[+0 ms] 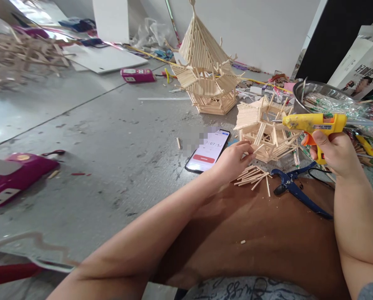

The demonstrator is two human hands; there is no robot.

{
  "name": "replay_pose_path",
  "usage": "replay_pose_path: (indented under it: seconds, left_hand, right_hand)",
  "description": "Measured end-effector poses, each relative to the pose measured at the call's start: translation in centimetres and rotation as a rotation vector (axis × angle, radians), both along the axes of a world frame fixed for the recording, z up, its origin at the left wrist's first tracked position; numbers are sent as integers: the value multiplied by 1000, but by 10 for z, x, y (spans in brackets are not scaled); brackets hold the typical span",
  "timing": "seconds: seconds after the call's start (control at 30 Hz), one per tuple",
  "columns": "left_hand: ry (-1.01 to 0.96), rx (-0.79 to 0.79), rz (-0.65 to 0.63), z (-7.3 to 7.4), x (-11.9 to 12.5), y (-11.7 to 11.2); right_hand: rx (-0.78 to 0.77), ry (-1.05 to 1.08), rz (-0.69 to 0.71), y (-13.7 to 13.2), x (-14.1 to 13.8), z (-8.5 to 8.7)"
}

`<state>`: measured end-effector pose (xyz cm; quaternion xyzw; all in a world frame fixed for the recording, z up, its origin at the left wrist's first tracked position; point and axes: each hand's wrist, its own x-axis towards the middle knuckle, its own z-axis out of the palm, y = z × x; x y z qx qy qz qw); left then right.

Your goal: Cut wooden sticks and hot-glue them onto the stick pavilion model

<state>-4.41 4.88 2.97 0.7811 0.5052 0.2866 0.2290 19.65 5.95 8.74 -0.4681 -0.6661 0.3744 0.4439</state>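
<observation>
My right hand (336, 152) grips a yellow glue gun (314, 125) whose nozzle points left at a small wooden stick model (264, 131) on the floor. My left hand (234, 160) rests against the model's lower left side, fingers curled and pinching at a stick there. A loose pile of short wooden sticks (252, 176) lies just below that hand. A finished stick pagoda (205, 71) stands farther back.
A phone (208, 152) with a running timer lies left of the model. Blue cutters (294, 185) lie on my leg. A metal bowl (317, 93) with glue sticks sits at right. Pink boxes (16, 173) (137, 75) and clutter surround the grey floor.
</observation>
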Motion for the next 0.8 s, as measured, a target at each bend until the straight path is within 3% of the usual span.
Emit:
replay_pose_path:
  seconds: [0.17,0.27,0.33,0.47,0.6,0.8]
  left_hand:
    - [63,34,26,-1,-3,3]
    - [148,43,68,6,1,-4]
    - [147,-34,121,12,4,-10]
    - [-210,-296,88,18,10,-17]
    - [-532,-443,62,16,10,-13]
    - [-642,-490,37,11,9,-9]
  right_hand:
    - [-2,-12,1,-1,-1,1]
    - [8,-31,-16,-1,-1,1]
    - [15,-45,-23,-1,-1,1]
    - [17,-70,-11,-2,-1,2]
    - [-12,-58,-2,-4,0,3]
    - [-43,-81,50,-7,0,5]
